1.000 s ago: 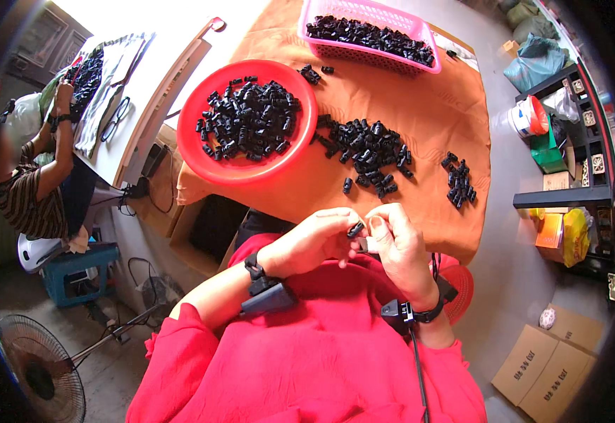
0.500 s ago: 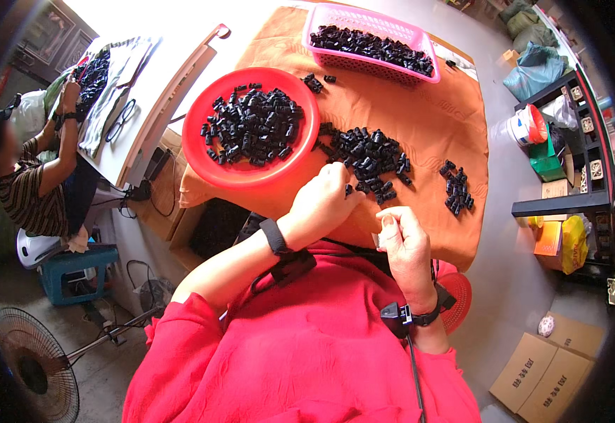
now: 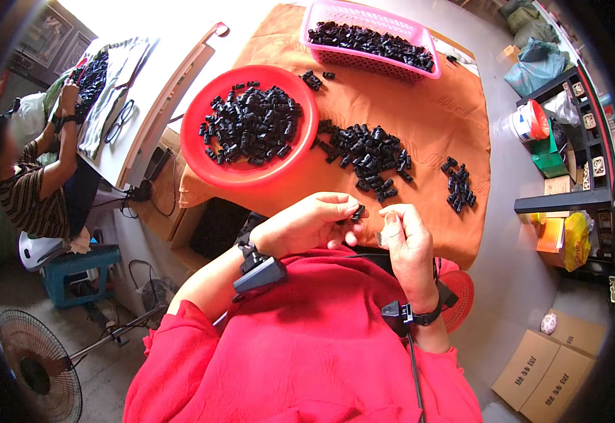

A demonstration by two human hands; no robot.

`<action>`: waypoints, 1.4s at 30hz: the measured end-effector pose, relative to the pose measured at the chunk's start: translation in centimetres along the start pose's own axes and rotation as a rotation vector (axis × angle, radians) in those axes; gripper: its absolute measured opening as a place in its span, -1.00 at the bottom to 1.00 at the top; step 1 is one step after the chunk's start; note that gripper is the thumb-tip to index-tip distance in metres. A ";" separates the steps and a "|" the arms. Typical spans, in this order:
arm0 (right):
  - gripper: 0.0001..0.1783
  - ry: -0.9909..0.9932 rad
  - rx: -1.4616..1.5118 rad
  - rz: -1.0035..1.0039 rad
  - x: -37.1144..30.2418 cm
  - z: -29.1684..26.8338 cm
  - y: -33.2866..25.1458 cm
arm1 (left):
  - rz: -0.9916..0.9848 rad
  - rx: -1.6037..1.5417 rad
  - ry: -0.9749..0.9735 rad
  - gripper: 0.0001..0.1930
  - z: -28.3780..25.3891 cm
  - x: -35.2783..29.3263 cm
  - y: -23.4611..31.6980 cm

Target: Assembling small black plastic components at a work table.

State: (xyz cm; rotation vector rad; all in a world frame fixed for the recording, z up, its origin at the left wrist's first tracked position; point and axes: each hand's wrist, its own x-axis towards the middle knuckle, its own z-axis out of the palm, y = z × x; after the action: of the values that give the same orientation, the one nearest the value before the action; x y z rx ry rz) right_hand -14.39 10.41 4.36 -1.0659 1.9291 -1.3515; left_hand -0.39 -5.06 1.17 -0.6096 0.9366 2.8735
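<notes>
My left hand (image 3: 300, 224) has its palm turned up near the table's front edge. Thumb and fingers pinch a small black plastic piece (image 3: 358, 212). Just to its right, my right hand (image 3: 411, 247) is closed in a pinch, thumb uppermost, a short gap from that piece. A small pale, clear-looking bit (image 3: 381, 240) shows at its fingers, too small to name. Beyond my hands lies a loose pile of similar black pieces (image 3: 371, 155) on the orange cloth (image 3: 420, 106). A smaller group of black pieces (image 3: 460, 187) lies to the right.
A round red tray (image 3: 193, 141) heaped with black pieces stands at the left of the table. At the back is a pink basket (image 3: 364, 17) of them. A co-worker (image 3: 32, 183) works at a white table on the left. Behind them stands a floor fan (image 3: 36, 370); cardboard boxes (image 3: 543, 370) lie right.
My left hand has drawn back from the pile toward me and turned palm up, bringing a black piece into view in its fingers. My right hand has hardly moved.
</notes>
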 end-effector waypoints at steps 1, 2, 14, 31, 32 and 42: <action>-0.87 -0.002 0.001 -0.001 0.0 0.1 -0.1 | 0.012 -0.102 -0.061 -0.78 0.2 -0.2 -0.1; -0.87 -0.002 0.000 0.000 -0.1 0.1 -0.2 | 0.022 -0.091 -0.043 -0.77 0.4 -0.4 -0.3; -0.86 -0.095 0.087 0.028 -0.7 0.2 -1.3 | 0.039 -0.227 -0.134 -0.74 1.0 -0.5 -2.1; -0.78 -0.181 -0.115 -0.111 -1.2 0.0 -1.0 | 0.140 -0.110 -0.075 -0.62 1.7 -0.6 -2.9; -0.78 -0.182 -0.115 -0.112 -1.0 -0.1 -0.8 | 0.153 -0.114 -0.070 -0.61 1.4 -0.4 -3.1; -0.58 -0.187 -0.271 -0.189 -1.1 0.3 -1.3 | 0.137 -0.130 -0.139 -0.65 1.6 -0.7 -2.7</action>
State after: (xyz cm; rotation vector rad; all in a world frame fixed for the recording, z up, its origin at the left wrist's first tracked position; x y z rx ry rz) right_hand -13.22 10.93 5.51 -1.4821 1.9464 -1.0589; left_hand 0.16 -1.91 1.10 -0.3611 0.8076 3.0699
